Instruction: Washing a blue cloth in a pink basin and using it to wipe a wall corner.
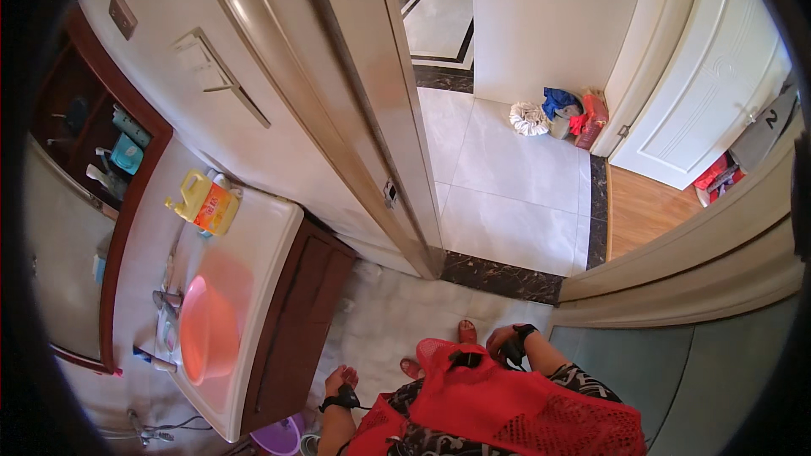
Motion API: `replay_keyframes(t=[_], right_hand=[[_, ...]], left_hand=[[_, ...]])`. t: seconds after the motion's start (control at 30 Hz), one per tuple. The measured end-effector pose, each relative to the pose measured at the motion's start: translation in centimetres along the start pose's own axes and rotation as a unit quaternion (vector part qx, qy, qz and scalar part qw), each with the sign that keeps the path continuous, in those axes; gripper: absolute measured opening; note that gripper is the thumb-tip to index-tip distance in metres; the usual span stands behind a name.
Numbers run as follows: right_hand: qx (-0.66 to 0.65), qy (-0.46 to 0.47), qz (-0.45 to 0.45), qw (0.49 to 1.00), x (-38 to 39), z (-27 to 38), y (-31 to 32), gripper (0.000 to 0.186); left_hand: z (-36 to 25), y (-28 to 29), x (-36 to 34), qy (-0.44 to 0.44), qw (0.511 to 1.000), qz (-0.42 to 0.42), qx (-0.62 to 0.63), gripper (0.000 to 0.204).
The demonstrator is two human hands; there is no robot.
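My left hand (341,380) hangs at my side near the dark wooden vanity cabinet (291,321). Its loosely bent fingers are open, and I see nothing in them. On the other side of my body, my right hand (503,341) hangs low by the doorway. Something dark shows under its palm, and its fingers are mostly hidden, so its grip is unclear. Both wrists carry black bands. A pink plastic basin (209,331) rests tilted in the white washbasin counter (263,232) to the left. A yellow jug with a handle (209,203) stands at the counter's far end.
A mirror cabinet (106,262) overhangs the counter. A purple basin (277,437) sits on the floor below. Ahead, a dark stone threshold (498,277) crosses the doorway between thick frames. Bags (562,114) lie against the hallway wall, beside an open white door (705,76).
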State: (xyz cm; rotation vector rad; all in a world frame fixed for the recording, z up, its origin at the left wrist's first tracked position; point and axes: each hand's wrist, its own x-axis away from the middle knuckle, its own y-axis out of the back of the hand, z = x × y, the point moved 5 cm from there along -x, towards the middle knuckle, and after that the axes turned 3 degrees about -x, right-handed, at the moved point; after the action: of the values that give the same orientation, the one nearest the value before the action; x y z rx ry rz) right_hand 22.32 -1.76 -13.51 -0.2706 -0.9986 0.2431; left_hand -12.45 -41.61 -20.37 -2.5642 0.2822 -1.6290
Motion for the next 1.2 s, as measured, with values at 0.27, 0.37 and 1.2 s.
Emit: replay_keyframes(t=[0.27,0.37,1.2], right_hand=[[0.000,0.043,-0.038,0.998,-1.6,-0.5,2.1,0.023],[0.045,0.062,0.004,0.997,-1.5,0.8,1.5,0.025],[0.065,0.445,-0.600,0.662,13.3,26.6,9.9,0.059]], left_hand=[[-0.5,5.5,1.3,-0.034,0.995,-0.055,0.080,0.016],[-0.5,6.5,-0.6,-0.018,0.991,-0.008,0.132,0.017],[-2.9,7.3,-2.2,-0.056,0.990,0.109,0.069,0.023]])
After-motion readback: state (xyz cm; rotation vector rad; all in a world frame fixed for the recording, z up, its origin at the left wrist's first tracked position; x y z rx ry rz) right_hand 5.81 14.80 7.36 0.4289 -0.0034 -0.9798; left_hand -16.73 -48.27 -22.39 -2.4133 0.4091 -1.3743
